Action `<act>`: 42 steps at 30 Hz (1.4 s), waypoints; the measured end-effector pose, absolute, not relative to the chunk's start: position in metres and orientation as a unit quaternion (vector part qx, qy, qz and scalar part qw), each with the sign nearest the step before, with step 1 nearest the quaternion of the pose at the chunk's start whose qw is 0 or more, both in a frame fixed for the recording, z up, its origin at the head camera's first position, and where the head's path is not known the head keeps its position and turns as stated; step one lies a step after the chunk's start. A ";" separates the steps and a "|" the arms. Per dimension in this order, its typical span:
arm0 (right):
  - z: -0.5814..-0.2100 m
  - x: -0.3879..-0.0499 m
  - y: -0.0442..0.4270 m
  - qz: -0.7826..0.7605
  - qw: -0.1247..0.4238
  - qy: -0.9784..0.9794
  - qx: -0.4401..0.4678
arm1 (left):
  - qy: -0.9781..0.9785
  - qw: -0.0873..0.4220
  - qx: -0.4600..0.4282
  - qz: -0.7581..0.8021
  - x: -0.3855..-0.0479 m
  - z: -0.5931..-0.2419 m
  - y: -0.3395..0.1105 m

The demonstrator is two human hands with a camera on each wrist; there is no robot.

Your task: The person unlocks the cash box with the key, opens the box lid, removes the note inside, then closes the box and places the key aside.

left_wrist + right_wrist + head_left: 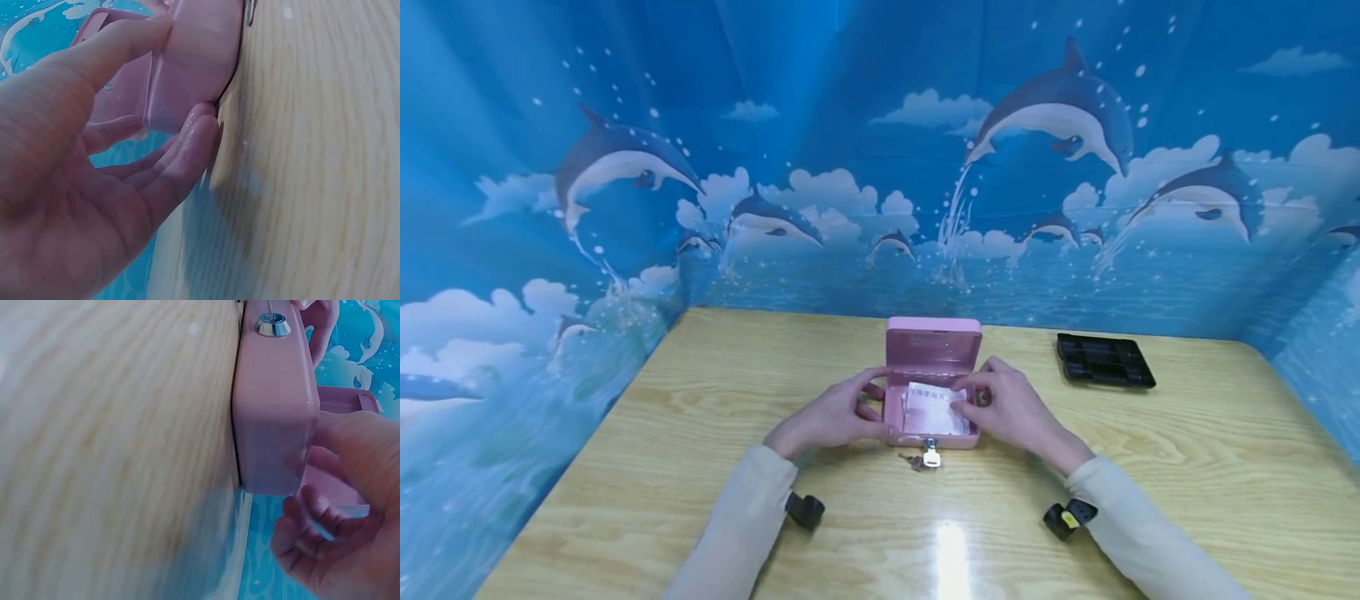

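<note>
1. A pink, round-cornered box (958, 442), lid raised, sits on the desk (835, 533) just below and right of the head frame's centre.
2. Inside lies whitish paper (934, 414), its print too small to read.
3. A silver lock (273, 326) marks the front.
4. The left hand (835, 414) holds the box's left side, its grip wide.
5. The right hand (1011, 408) reaches to the paper; whether its grip pinches cannot be told.
6. The left wrist view cuts off the box's top.

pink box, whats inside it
Inside the pink box there is at least one pale printed paper. The right hand covers part of its right side, and whatever lies beneath the paper is hidden.
</note>
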State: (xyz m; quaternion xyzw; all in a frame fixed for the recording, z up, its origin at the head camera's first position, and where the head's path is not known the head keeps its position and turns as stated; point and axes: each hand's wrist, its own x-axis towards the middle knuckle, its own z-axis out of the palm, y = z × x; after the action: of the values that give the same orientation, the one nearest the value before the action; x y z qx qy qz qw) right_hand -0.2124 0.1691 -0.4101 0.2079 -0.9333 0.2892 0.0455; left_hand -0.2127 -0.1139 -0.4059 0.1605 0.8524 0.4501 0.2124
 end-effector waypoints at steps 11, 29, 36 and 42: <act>-0.412 -0.211 0.166 0.347 0.076 -0.899 0.254 | 0.848 0.212 0.162 0.459 -0.214 -0.407 -0.114; -0.410 -0.212 0.166 0.399 -0.008 -0.895 0.200 | 0.849 0.216 0.147 0.459 -0.213 -0.406 -0.113; -0.411 -0.217 0.171 0.454 -0.044 -0.877 0.154 | 0.848 0.220 0.147 0.459 -0.214 -0.405 -0.112; -0.409 -0.219 0.172 0.482 -0.059 -0.865 0.127 | 0.847 0.221 0.148 0.461 -0.215 -0.406 -0.112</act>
State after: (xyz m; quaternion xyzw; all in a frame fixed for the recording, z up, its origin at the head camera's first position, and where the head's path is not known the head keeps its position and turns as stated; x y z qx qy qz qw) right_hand -0.2186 0.1721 -0.4094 0.1267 -0.8648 0.4822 -0.0593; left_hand -0.2146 -0.1124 -0.4055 0.1479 0.8466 0.4612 0.2206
